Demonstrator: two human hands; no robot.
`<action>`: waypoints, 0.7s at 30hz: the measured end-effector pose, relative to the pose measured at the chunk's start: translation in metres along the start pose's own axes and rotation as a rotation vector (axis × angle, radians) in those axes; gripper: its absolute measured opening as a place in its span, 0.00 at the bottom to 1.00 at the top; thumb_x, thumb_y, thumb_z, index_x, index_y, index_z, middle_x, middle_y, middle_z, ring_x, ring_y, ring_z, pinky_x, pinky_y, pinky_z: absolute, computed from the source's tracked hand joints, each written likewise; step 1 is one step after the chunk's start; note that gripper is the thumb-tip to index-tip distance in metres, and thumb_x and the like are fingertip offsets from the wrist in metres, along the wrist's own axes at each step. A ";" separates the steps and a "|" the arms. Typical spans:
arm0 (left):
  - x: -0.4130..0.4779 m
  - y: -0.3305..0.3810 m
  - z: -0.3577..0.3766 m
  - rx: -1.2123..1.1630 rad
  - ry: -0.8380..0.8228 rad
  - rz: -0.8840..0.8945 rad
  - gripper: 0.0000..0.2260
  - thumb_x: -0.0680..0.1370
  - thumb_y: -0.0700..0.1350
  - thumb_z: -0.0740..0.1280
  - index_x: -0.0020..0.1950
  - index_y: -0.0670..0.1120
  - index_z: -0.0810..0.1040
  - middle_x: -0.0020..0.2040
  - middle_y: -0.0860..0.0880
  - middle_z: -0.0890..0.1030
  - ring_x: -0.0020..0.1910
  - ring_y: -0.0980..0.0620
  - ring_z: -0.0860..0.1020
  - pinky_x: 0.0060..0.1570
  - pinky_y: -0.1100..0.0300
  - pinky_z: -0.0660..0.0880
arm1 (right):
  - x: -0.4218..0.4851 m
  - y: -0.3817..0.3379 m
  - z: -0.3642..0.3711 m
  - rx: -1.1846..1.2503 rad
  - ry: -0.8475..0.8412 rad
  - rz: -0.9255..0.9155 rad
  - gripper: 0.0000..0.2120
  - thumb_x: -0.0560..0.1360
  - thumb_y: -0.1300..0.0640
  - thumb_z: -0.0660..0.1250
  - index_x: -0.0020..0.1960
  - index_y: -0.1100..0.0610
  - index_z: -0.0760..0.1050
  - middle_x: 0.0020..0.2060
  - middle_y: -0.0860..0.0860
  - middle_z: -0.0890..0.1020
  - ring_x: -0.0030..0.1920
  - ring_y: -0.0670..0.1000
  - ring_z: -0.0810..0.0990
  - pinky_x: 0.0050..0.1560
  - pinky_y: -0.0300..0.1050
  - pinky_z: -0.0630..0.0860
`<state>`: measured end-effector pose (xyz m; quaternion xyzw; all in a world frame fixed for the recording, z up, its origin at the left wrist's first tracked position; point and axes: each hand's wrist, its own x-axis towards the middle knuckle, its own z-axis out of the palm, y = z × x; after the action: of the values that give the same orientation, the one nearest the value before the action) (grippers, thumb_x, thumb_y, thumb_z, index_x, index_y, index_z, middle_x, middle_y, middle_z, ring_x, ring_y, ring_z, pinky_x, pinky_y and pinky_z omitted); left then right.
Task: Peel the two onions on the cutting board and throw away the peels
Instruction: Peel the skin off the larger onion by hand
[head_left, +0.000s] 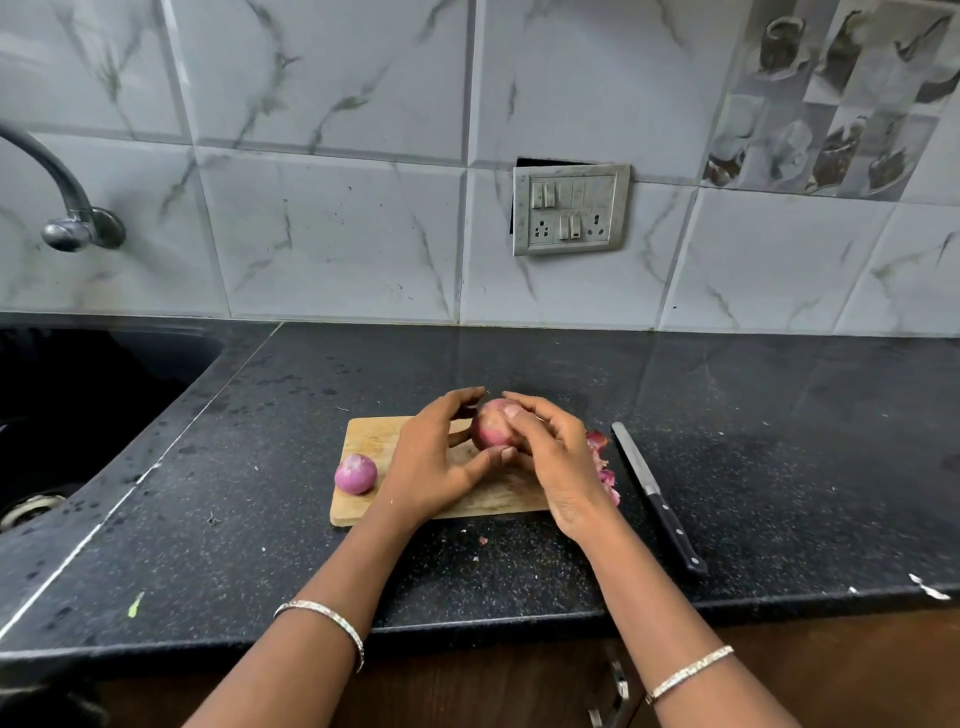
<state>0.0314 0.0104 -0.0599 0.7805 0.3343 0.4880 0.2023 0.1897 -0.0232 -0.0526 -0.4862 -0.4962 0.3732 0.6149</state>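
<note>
A wooden cutting board lies on the black counter. Above its middle both hands hold a pale pink onion. My left hand cups it from the left, thumb under it. My right hand holds it from the right, thumb pressed on its top. A second, smaller purple onion, smooth-skinned, sits on the board's left edge. Purple peels lie heaped at the board's right end, partly hidden by my right hand.
A black-handled knife lies on the counter just right of the board. A dark sink with a tap is at the left. Small peel scraps lie near the front edge. A switch panel is on the tiled wall.
</note>
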 end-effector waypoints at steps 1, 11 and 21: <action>0.000 0.001 0.000 0.006 -0.021 0.005 0.31 0.72 0.55 0.78 0.71 0.46 0.74 0.62 0.51 0.81 0.60 0.60 0.79 0.55 0.68 0.78 | -0.001 0.000 0.000 0.043 0.002 0.024 0.12 0.74 0.48 0.71 0.55 0.50 0.84 0.52 0.53 0.86 0.57 0.54 0.84 0.61 0.63 0.79; 0.002 -0.004 0.000 -0.020 -0.144 -0.006 0.30 0.67 0.51 0.81 0.65 0.49 0.74 0.60 0.54 0.80 0.56 0.58 0.80 0.53 0.55 0.81 | -0.007 0.003 -0.003 -0.119 -0.001 -0.041 0.14 0.72 0.48 0.67 0.54 0.50 0.84 0.51 0.50 0.86 0.56 0.51 0.84 0.58 0.57 0.81; -0.006 0.001 -0.007 -0.233 -0.241 -0.145 0.28 0.66 0.40 0.82 0.63 0.52 0.78 0.59 0.52 0.82 0.54 0.53 0.83 0.56 0.49 0.82 | -0.023 0.001 -0.004 -0.150 -0.015 -0.084 0.12 0.78 0.58 0.64 0.55 0.54 0.86 0.49 0.49 0.87 0.54 0.49 0.85 0.55 0.55 0.83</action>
<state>0.0236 0.0051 -0.0596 0.7784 0.3045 0.4105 0.3645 0.1880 -0.0454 -0.0591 -0.5067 -0.5473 0.3125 0.5883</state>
